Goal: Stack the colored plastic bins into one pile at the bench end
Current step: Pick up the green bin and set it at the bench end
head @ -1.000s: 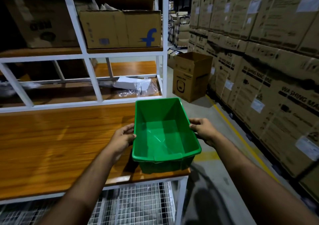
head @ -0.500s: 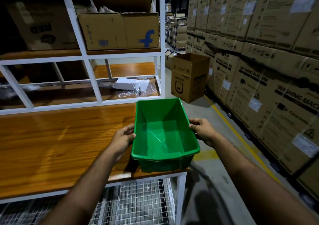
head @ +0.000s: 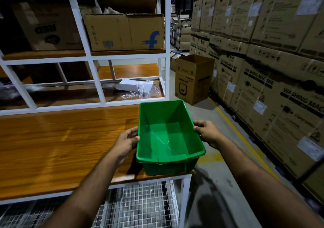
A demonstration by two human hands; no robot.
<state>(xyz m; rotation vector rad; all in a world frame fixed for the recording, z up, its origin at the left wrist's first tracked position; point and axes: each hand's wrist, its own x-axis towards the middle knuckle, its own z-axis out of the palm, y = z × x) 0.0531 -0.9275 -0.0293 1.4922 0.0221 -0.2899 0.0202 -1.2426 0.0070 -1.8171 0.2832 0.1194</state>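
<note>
Hidden and cut-off parts around the green bin (head: 168,136)

The bin's base hides the counter (head: 61,149) corner beneath it — whether it sits flat or is lifted cannot be told. Fingers of the left hand (head: 125,142) and right hand (head: 207,133) curl under the rim, unseen. The counter runs off the left edge; labels on the stacked cartons (head: 280,87) are blurred.

A plain green bin (head: 168,136) sits on the orange-brown, wood-grained table (head: 61,145) — behind it a white frame (head: 98,80), brown cartons (head: 284,94), one with a blue "f" (head: 123,31).
</note>
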